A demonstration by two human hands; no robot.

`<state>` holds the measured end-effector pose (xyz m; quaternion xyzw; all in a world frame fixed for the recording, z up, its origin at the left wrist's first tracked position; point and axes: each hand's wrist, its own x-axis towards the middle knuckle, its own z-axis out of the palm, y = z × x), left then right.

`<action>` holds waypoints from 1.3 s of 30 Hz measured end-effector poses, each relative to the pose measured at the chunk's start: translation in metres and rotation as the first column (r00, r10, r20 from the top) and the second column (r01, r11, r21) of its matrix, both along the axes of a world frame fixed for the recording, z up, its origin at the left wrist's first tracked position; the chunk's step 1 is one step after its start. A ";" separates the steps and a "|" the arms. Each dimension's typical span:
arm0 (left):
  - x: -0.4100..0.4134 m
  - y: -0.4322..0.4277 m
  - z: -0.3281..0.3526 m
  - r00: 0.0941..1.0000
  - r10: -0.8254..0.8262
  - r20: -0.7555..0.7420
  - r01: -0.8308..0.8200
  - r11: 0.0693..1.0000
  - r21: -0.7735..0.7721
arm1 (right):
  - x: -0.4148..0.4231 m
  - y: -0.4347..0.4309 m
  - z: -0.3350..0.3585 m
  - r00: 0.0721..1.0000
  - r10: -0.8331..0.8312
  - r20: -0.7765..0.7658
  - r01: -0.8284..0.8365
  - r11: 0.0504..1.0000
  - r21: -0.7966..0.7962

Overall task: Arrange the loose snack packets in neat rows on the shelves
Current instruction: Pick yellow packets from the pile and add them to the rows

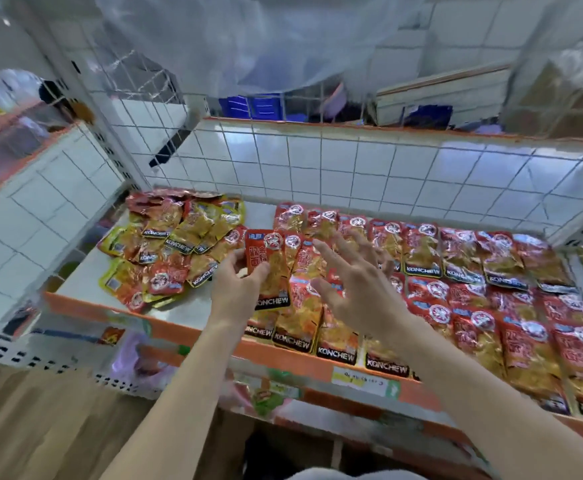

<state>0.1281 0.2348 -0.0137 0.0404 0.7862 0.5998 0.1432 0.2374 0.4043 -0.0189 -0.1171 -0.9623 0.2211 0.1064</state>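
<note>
White shelf (193,304) with an orange front edge, seen from above. Along the back edge of the shelf, an upright wire grid (352,168).

On the middle and right part of the shelf, neat rows of red and gold packets (473,292): lying flat, overlapping one another, the word KONCHEW at the lower ends, from the back edge to the front edge.

On the left part of the shelf, a loose pile of packets (169,247): red ones and yellow ones mixed, pointing in many directions. Around it, toward the shelf's front and left edges, some bare surface.

Over the middle of the shelf, the right hand (356,282): palm down, fingers straight and spread, nothing in it. Touching the rows or only above them: not possible to tell.

Also over the middle of the shelf, a little more toward its left end, the left hand (238,285): thumb on the front, fingers behind, pinching the left edge of one red packet (269,265). This packet upright, lifted off the shelf, printed face toward the camera.

On the front edge of the shelf, a small yellow and green price label (362,377) with handwriting.
</note>
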 end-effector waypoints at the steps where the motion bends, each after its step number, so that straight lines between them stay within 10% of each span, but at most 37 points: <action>1: -0.013 0.002 -0.001 0.999 -0.035 0.007 0.035 0.999 -0.006 | -0.006 -0.002 -0.001 1.000 -0.030 0.005 0.030 1.000 -0.008; 13: -0.129 0.039 -0.024 0.981 -0.193 0.007 0.193 0.981 0.036 | -0.067 -0.017 0.004 0.945 -0.310 0.103 0.310 0.951 0.018; 29: -0.167 0.040 -0.028 0.930 -0.321 -0.181 0.228 0.886 -0.404 | -0.105 -0.031 -0.014 0.929 -0.338 0.148 0.332 0.941 0.068; 39: -0.159 0.042 -0.032 0.717 -0.563 -0.411 0.059 0.636 -0.769 | -0.132 -0.027 -0.024 0.935 -0.220 0.279 0.207 0.975 0.073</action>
